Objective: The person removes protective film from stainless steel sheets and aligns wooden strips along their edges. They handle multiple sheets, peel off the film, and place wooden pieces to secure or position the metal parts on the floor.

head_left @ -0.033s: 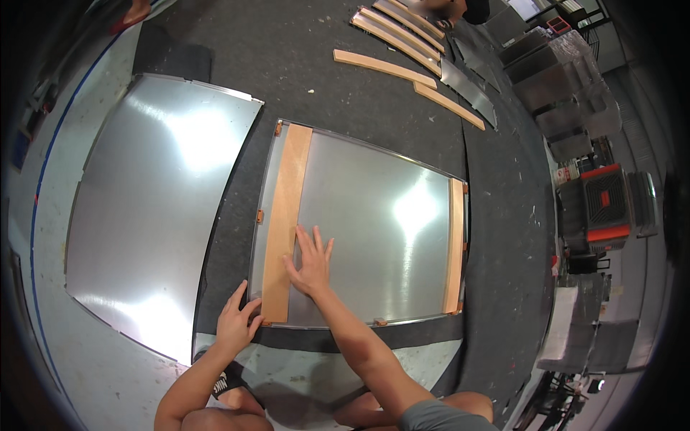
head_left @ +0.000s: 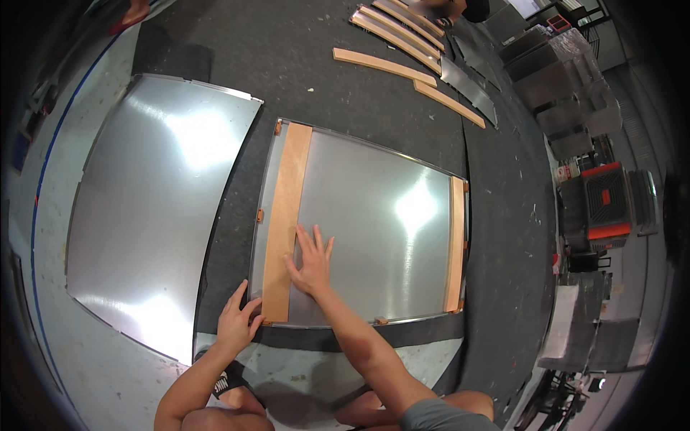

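Observation:
In front of me a framed metal panel (head_left: 359, 237) lies flat on dark matting. A wide wooden strip (head_left: 290, 183) runs along its left side, and a narrower wooden strip (head_left: 456, 237) lies along its right side. Small orange-brown clips (head_left: 259, 215) sit around the panel's rim. My right hand (head_left: 312, 266) rests open, fingers spread, on the panel against the wide strip's right edge. At the panel's near left corner, my left hand (head_left: 238, 320) has its fingers apart and touches the rim beside the strip's lower end.
A larger bare metal sheet (head_left: 144, 215) lies to the left. Loose wooden strips (head_left: 384, 66) and a narrow metal piece (head_left: 467, 90) lie at the far right, near another person's hand (head_left: 438, 8). Stacked wrapped panels (head_left: 568, 79) and a black-and-red case (head_left: 606, 201) stand along the right.

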The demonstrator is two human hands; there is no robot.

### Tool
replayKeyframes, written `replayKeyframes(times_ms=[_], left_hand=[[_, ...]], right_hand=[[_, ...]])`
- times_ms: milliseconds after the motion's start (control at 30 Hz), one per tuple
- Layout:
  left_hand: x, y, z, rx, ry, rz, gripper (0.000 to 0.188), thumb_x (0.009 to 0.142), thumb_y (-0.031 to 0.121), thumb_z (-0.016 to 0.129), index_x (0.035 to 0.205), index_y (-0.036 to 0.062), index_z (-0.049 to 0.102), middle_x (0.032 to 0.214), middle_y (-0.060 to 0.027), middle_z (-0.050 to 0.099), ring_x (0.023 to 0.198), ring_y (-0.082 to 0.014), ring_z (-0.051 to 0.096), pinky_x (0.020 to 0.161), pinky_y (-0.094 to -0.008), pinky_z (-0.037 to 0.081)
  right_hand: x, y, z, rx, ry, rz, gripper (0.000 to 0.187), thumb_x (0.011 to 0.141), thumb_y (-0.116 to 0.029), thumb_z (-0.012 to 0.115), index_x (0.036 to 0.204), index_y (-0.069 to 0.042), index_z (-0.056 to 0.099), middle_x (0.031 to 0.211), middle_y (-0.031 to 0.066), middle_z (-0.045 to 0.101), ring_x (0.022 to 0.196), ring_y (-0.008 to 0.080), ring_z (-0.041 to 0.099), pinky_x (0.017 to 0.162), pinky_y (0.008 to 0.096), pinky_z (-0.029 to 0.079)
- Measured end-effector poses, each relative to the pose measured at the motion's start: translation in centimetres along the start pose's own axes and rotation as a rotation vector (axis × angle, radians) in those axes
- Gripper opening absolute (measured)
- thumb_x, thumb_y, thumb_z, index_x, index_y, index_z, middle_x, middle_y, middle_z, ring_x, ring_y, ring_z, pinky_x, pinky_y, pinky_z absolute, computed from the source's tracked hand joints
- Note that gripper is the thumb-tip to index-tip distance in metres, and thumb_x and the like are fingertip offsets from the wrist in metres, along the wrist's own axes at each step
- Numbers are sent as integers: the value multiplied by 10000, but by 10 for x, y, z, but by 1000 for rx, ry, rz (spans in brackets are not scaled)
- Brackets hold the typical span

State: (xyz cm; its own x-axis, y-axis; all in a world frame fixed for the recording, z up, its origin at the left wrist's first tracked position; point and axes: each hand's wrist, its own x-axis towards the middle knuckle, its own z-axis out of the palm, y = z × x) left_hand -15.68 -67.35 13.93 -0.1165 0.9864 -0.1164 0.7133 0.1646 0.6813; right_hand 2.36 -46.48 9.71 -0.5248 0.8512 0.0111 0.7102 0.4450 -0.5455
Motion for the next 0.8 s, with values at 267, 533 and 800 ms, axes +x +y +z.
replayKeyframes(times_ms=[267,533,800], left_hand=[[-2,-2,0,-33,-9,2,563,880,235,871,1414,180,701,1690,-236,417,1384,-457,585,1106,-495,528],[-3,-3,-1,-52,-55,-24,659,879,247,876,1502,218,665,1722,-259,359,1452,-470,538,1140,-486,509],[-5,-3,-2,-31,-75,-33,607,917,241,832,1501,228,668,1719,-259,364,1448,-473,539,1138,-496,508]], right_hand=[[3,3,-10,-67,-40,-140,827,957,-400,689,1691,-158,394,1771,38,356,1640,480,193,1248,801,12],[7,3,-1,-89,-23,-88,822,971,-479,680,1688,-186,405,1772,8,359,1627,456,249,1238,812,75],[5,6,4,-111,5,-85,813,966,-497,680,1677,-193,428,1761,-8,381,1618,433,283,1234,813,114]])
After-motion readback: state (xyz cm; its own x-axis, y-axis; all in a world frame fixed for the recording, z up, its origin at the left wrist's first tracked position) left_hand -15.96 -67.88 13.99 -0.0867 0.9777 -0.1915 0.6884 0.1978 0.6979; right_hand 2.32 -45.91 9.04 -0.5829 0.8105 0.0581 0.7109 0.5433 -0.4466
